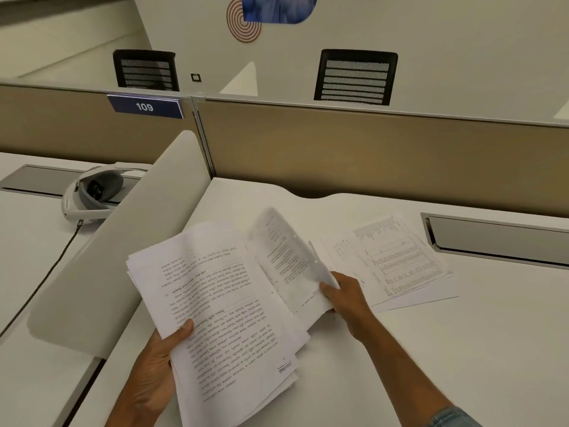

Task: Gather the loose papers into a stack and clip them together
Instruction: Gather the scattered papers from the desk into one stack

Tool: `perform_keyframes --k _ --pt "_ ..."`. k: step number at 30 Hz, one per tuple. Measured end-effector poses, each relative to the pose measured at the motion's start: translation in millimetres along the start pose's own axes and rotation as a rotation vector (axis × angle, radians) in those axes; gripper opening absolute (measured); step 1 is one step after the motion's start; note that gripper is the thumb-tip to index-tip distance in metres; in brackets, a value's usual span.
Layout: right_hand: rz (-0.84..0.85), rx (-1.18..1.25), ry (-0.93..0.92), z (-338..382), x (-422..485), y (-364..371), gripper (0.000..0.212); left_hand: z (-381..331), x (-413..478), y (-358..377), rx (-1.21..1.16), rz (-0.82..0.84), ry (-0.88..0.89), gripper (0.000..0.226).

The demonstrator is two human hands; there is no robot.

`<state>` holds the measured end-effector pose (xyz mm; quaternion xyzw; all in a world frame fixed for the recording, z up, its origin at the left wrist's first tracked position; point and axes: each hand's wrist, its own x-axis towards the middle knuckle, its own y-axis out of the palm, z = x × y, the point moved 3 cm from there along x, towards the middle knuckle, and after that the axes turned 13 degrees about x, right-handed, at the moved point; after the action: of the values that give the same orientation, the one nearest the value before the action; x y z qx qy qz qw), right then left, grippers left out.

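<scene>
While gripped at its lower left edge by the left hand (154,362), thumb pressed on the top printed page: a thick stack of papers (221,315), held just above the white desk (431,349). Right hand (345,298) closed on a curling, blurred sheet (286,260) at the stack's right side. Farther right, flat on the desk: more loose papers (397,257) with tables; beyond, a tan partition (369,149), a "109" sign (144,106), two black chairs (355,77).
</scene>
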<state>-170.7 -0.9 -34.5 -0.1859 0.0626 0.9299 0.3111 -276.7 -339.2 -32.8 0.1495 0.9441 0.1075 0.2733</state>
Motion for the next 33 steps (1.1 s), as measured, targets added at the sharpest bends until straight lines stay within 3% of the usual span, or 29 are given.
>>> perform_keyframes --k 6,10,21,33 --pt "0.074 0.370 0.163 -14.9 -53.7 -37.5 0.033 16.7 -14.4 36.6 -0.213 0.064 -0.161 0.045" --pt "0.145 0.448 0.175 -12.9 -90.5 -58.0 0.053 32.3 -26.2 63.9 -0.239 0.094 -0.230 0.039" --pt "0.155 0.305 0.225 -13.3 -147.3 -109.8 0.024 59.8 -57.2 121.2 -0.111 0.162 -0.282 0.046" --pt "0.131 0.202 0.217 -17.4 -154.0 -127.6 0.038 78.1 -60.8 135.0 0.073 0.246 -0.283 0.053"
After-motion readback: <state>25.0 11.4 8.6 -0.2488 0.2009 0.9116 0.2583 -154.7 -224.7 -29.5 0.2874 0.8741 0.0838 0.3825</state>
